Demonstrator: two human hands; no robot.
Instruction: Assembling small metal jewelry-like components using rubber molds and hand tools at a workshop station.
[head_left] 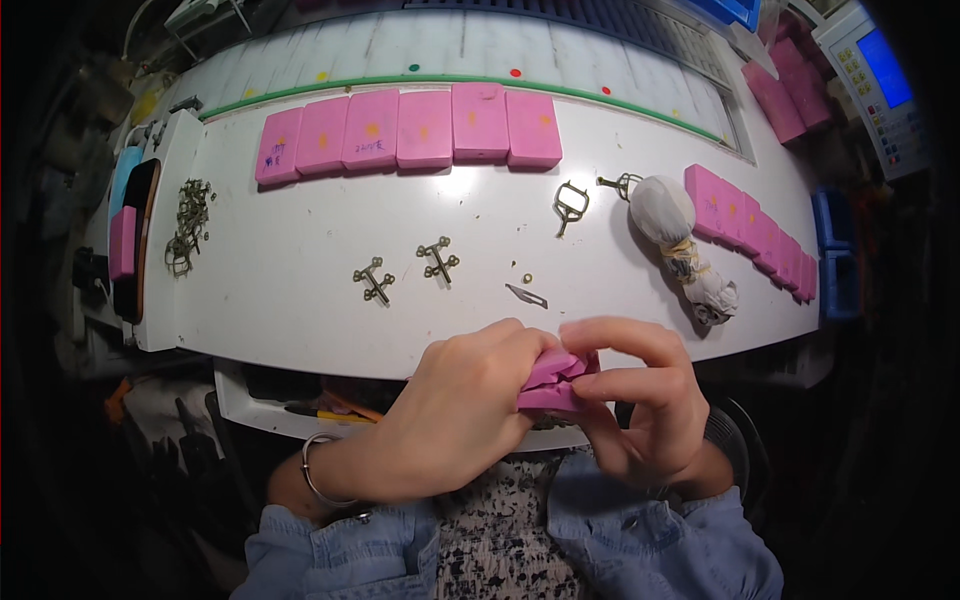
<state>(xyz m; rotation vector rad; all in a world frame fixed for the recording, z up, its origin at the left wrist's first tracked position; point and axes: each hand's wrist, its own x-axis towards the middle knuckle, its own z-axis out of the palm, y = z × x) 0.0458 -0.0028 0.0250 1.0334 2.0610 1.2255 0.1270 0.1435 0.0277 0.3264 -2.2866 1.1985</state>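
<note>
Close to the table's front edge, my left hand (465, 410) grips a pink rubber mould (547, 400) whose two halves are spread apart. My right hand (650, 395) has its thumb and fingertips at the mould's opened side, pinching there; whether a small piece lies inside is hidden by the fingers. Beyond my hands on the white table lie two olive-green branched pieces (438, 262), a small loose blade (527, 295) and a tiny ring-shaped bit (527, 278). A larger olive-green frame-shaped piece (572, 205) rests farther back.
Several pink mould blocks (425, 130) line the back, and more (735, 215) stand at the right. A white cloth-wrapped bundle (663, 208) lies near them. Small olive-green pieces (190, 225) are heaped at the left. A machine with a blue screen (885, 66) is at the far right.
</note>
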